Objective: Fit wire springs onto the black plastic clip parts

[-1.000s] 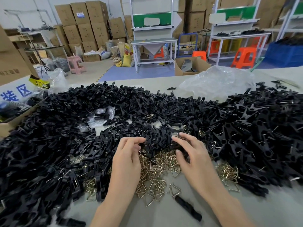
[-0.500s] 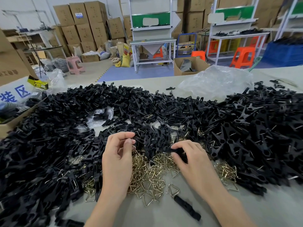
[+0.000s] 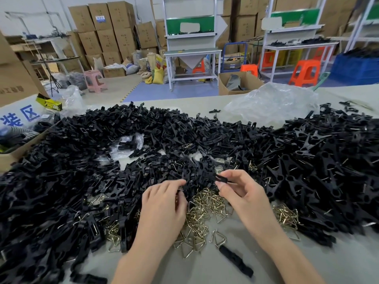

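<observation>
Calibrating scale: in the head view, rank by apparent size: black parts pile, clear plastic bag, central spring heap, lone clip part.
1. black parts pile
2. clear plastic bag and central spring heap: alike, unranked; the heap is nearer
3. lone clip part

The black plastic clip parts (image 3: 307, 171) are heaped in the hundreds, too many to count, plus one single part (image 3: 221, 178) pinched in the right hand (image 3: 244, 199) and one lone part (image 3: 235, 261) lying apart from the heap. The brass-coloured triangular wire springs (image 3: 205, 208) run to dozens, also past counting. There are two bare hands, the other being the left hand (image 3: 164, 206), three crumpled clear plastic bags (image 3: 270, 103), at least two white workbenches with green panels (image 3: 192, 52), one pink plastic stool (image 3: 95, 80), at least four orange plastic stools (image 3: 305, 72) and one blue plastic crate (image 3: 356, 68).
</observation>
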